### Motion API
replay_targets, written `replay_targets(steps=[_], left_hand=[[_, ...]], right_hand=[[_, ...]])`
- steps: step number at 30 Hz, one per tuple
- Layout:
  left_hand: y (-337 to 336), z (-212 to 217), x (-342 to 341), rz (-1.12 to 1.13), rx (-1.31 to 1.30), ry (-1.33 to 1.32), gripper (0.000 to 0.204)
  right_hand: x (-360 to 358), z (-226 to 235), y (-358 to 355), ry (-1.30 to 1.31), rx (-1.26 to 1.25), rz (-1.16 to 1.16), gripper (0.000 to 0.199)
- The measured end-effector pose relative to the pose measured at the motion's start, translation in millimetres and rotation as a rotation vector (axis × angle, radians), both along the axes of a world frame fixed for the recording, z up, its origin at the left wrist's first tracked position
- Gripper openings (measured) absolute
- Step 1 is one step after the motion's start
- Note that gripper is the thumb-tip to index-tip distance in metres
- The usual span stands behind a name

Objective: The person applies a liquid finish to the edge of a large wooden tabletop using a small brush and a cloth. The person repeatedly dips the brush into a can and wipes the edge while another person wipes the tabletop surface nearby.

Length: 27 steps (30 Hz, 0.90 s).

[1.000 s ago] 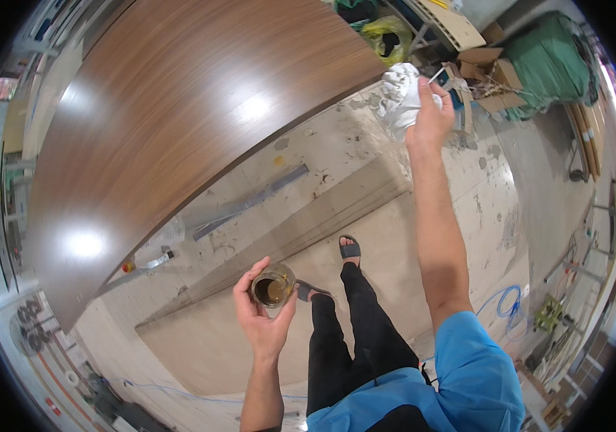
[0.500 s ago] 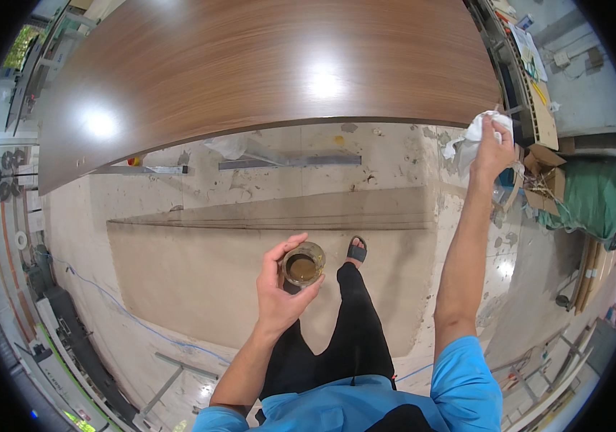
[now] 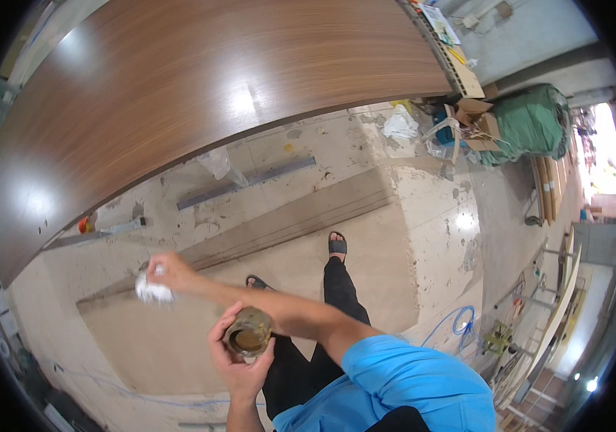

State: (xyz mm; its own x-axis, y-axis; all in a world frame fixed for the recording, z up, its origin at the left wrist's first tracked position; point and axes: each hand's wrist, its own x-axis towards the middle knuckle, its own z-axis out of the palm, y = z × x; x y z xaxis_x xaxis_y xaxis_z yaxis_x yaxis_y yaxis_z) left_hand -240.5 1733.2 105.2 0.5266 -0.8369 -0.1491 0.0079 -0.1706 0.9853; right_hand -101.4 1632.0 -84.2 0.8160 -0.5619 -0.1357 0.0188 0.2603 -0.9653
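Open tin [image 3: 248,337], white rag [image 3: 153,291]

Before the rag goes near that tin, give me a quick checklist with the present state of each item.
1. Tin held firm in the left hand: ok, fingers wrap it.
2. Tin open: ok, brown contents show.
3. Tin upright: cannot tell, seen from above.
4. White rag gripped in the right hand: ok, bunched in the fist.
5. Rag apart from the tin: ok, it is out to the person's left.
6. Wood panel surface bare: ok, only glare spots show.
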Motion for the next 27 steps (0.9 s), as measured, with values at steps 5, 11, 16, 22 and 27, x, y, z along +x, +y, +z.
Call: replay_targets(steps=[5,11,16,22,27], left_hand=[[25.3,-7.4,51.0,0.002,0.001,-0.098,0.08],[18.2,-19.4,67.5,0.055,0.051,-0.077,0.077],[-8.4,-22.9,55.7,0.033,0.092,-0.035,0.079],[-61.6,-16.1,15.7,-0.075,0.104,-0.063,0.079],[-100.7,-13.9,-9.9,-0.139,0.078,-0.095,0.078]], right_hand=[[-48.4,-47.5,60.4,0.082,0.249,-0.089,0.018],[-246.0,-72.5,-15.3,0.248,0.458,-0.511,0.014],[-435.9,-34.1,-192.0,0.181,0.154,-1.203,0.013],[-599.2,52.4,-430.6,-0.066,-0.17,-1.578,0.017],[-563.1,61.7,-497.9,0.151,-0.338,-1.535,0.017]])
